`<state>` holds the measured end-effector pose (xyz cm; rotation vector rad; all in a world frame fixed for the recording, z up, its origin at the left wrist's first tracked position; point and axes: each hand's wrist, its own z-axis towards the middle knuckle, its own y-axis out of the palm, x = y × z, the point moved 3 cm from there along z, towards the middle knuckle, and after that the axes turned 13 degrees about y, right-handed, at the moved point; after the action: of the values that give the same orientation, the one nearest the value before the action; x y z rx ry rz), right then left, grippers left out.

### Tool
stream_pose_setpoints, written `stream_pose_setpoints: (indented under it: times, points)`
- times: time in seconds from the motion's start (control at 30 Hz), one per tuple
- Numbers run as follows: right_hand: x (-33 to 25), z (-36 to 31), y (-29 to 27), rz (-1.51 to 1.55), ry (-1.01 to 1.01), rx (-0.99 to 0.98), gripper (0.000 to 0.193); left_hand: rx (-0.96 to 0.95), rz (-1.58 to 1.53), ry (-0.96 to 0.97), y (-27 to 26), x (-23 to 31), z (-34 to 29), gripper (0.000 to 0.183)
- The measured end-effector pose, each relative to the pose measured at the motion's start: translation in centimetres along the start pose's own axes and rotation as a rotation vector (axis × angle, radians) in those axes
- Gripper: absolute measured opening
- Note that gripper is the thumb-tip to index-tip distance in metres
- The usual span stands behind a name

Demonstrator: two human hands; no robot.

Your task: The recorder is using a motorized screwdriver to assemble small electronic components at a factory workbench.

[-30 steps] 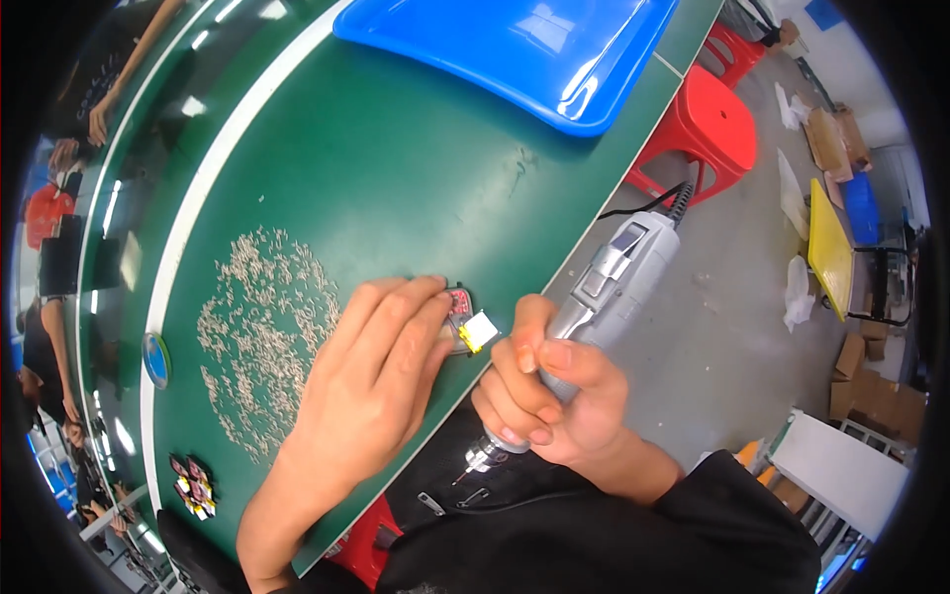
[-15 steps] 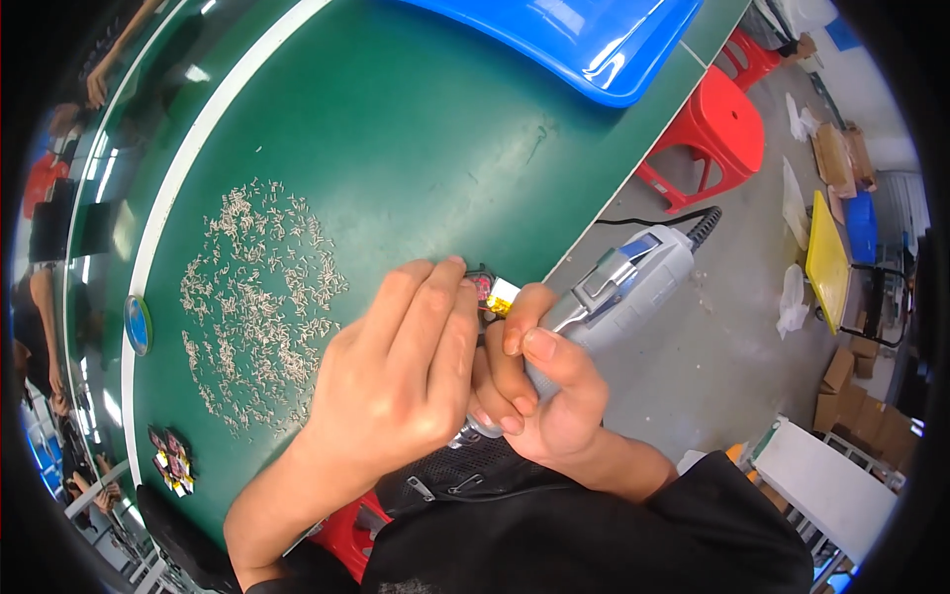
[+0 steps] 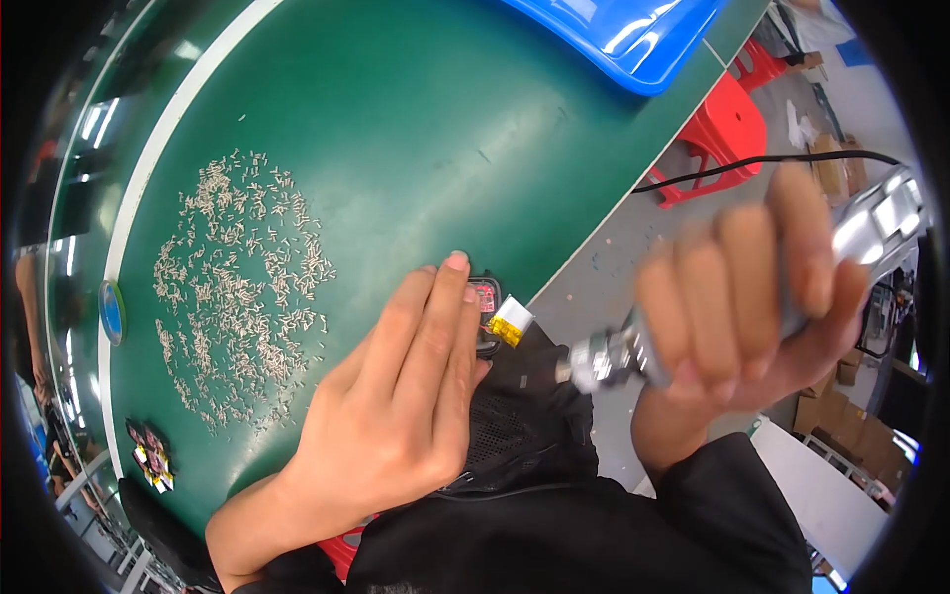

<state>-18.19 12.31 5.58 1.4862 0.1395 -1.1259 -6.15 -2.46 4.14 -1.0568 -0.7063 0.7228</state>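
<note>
My left hand (image 3: pixel 396 381) holds a small black case (image 3: pixel 484 342) at the table's front edge, its fingers covering the case's left part. Inside that case shows a red circuit board (image 3: pixel 484 296). A white and yellow battery pouch (image 3: pixel 512 319) sticks out at the case's right side. Gripped in my right hand (image 3: pixel 737 297) is a grey and silver electric screwdriver (image 3: pixel 881 233), off to the right of the table. Its metal tip end (image 3: pixel 602 362) points left toward the case and is smeared by motion. A black cord (image 3: pixel 772 158) passes behind it.
Many small screws (image 3: pixel 242 307) lie scattered on the green table (image 3: pixel 396 148). A blue tray (image 3: pixel 633 69) stands at the back. More small boards with batteries (image 3: pixel 150 457) lie at the near left, and a round blue-topped tin (image 3: pixel 113 313) further up. Beyond the right edge are red stools (image 3: pixel 727 124).
My right hand has swung up and right with the electric screwdriver, away from my left hand. More of the case and battery shows now. My left hand stays over the case.
</note>
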Motion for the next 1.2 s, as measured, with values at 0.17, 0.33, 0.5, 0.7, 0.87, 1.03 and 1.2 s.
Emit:
stream_pose_setpoints:
  times: [0.17, 0.33, 0.5, 0.7, 0.87, 1.03, 1.2]
  points:
    - [-1.6, 3.1, -1.7, -0.221, 0.147, -0.162, 0.038, -0.019, 0.052, 0.041, 0.8, -0.4, -0.3, 0.035]
    - [-0.9, 3.9, -2.6, -0.219, 0.198, -0.179, 0.039, 0.004, 0.102, 0.111, 1.0, -0.4, -0.3, 0.031]
    - [-0.1, 4.6, -2.7, -0.229, 0.229, -0.200, 0.039, 0.022, 0.089, 0.080, 0.9, -0.5, -0.4, 0.028]
    - [0.1, 4.7, -2.0, -0.278, 0.243, -0.175, 0.034, 0.081, 0.066, 0.074, 1.3, -0.6, -0.4, 0.033]
    - [1.0, 4.6, -1.2, -0.243, 0.209, -0.191, 0.027, 0.120, 0.092, 0.070, 1.3, -0.3, -0.6, 0.038]
    - [1.5, 4.5, -0.4, -0.311, 0.150, -0.258, 0.022, 0.089, 0.035, 0.107, 0.8, -0.5, -0.4, 0.037]
    - [1.9, 5.3, 0.2, -0.350, 0.190, -0.323, 0.021, 0.124, 0.052, 0.105, 0.8, -0.8, -1.0, 0.037]
